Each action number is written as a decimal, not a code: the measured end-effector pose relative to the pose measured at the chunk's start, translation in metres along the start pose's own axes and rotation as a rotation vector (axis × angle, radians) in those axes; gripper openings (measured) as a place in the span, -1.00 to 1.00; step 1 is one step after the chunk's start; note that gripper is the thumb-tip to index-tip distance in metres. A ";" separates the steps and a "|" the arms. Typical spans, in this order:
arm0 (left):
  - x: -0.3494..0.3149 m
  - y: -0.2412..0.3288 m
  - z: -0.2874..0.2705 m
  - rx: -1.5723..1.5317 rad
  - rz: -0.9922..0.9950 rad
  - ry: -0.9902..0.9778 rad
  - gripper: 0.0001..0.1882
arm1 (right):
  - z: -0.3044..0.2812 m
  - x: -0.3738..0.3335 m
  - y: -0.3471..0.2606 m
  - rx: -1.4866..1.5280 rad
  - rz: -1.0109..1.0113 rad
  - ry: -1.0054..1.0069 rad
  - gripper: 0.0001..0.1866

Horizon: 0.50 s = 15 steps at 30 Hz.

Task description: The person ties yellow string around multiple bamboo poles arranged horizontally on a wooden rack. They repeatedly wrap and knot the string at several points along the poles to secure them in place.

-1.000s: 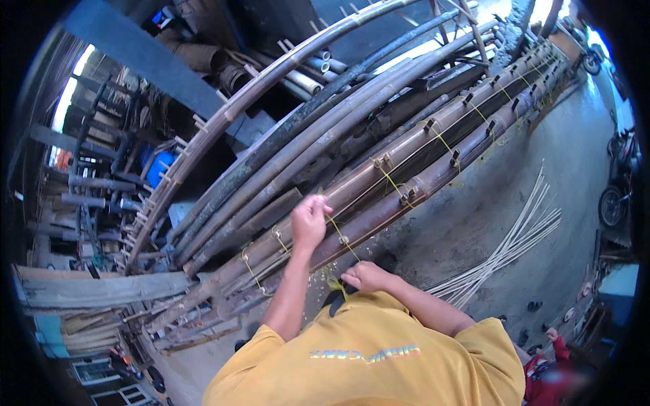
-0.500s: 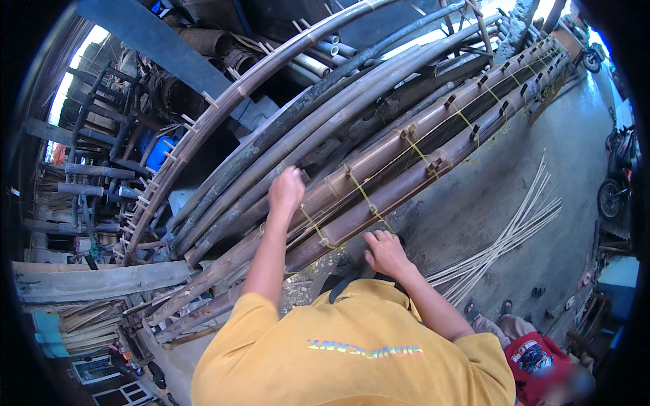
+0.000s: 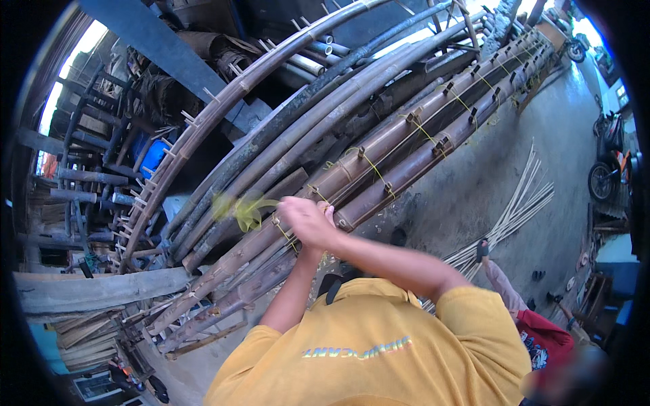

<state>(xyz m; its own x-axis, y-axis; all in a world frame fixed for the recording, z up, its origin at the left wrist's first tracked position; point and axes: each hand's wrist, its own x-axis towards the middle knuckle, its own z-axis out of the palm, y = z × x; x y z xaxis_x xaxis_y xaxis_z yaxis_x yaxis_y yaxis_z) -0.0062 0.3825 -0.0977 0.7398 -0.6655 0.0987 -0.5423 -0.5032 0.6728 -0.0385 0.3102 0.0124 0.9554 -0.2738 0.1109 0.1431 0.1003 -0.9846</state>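
Note:
My right hand (image 3: 302, 220) reaches across to the left over the near bamboo frame, its fingers closed on a yellow-green cord. The cord's loose bundle (image 3: 244, 211) trails to the left of that hand, smeared by motion. Just behind it is my left hand (image 3: 328, 209), mostly covered by the right; the little that shows looks closed, and what it holds is hidden. Beneath both hands run a brown upper bamboo pole (image 3: 338, 174) and a lower bamboo pole (image 3: 379, 203), side by side. Short pegs stand along them, with yellow cord (image 3: 377, 172) stretched across from pole to pole.
A curved pegged bamboo strip (image 3: 196, 128) and several long poles (image 3: 271, 159) lie beyond the frame. Thin pale strips (image 3: 508, 230) are piled on the floor at right. A person in red (image 3: 545, 338) is at lower right, near parked motorcycles (image 3: 602, 179).
My right hand has moved left and up across to my left hand. The cord bundle now shows, swinging at left. My left hand has shifted right and down. The person's leg is extended.

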 end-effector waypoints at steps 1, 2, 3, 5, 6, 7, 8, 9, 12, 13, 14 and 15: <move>0.002 0.003 0.002 0.089 -0.067 0.000 -0.68 | -0.016 0.026 -0.010 -0.398 -0.058 -0.315 -0.63; 0.001 0.008 -0.001 0.187 -0.149 0.008 -0.66 | -0.027 0.044 -0.006 -0.703 -0.114 -0.466 -0.50; 0.003 0.011 0.001 0.276 -0.214 -0.009 -0.62 | -0.038 0.057 0.003 -1.129 -0.010 -0.358 -0.39; 0.012 0.054 -0.024 0.084 -0.314 -0.081 -0.63 | -0.076 0.081 0.033 -1.410 0.150 -0.111 -0.31; 0.009 0.053 -0.023 0.114 -0.342 -0.040 -0.62 | -0.079 0.081 0.035 -1.269 0.173 -0.214 -0.33; 0.009 0.052 -0.022 0.125 -0.348 -0.062 -0.63 | -0.083 0.080 0.037 -1.125 0.196 -0.309 -0.35; 0.012 0.054 -0.022 0.137 -0.351 -0.086 -0.63 | -0.089 0.075 0.039 -0.729 0.231 -0.314 -0.41; 0.012 0.049 -0.022 0.141 -0.376 -0.096 -0.63 | -0.088 0.067 0.014 -0.337 0.260 -0.338 -0.44; 0.003 0.020 -0.013 -0.023 -0.177 0.012 -0.65 | -0.101 -0.015 -0.045 -0.155 0.158 -0.586 -0.54; 0.004 0.027 -0.014 -0.011 -0.211 0.006 -0.66 | -0.107 -0.051 -0.027 -0.344 0.079 -0.668 -0.56; 0.007 0.037 -0.018 0.006 -0.244 0.002 -0.67 | -0.112 -0.086 -0.007 -0.516 -0.012 -0.747 -0.58; 0.011 0.047 -0.020 0.023 -0.268 -0.001 -0.68 | -0.111 -0.113 0.044 -0.775 0.096 -0.729 -0.63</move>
<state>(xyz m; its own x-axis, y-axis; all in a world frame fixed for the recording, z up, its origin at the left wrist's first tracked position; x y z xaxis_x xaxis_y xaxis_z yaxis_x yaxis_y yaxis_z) -0.0153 0.3623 -0.0499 0.8580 -0.5073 -0.0810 -0.3362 -0.6737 0.6581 -0.1689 0.2389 -0.0583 0.9147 0.3666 -0.1702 0.1009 -0.6148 -0.7822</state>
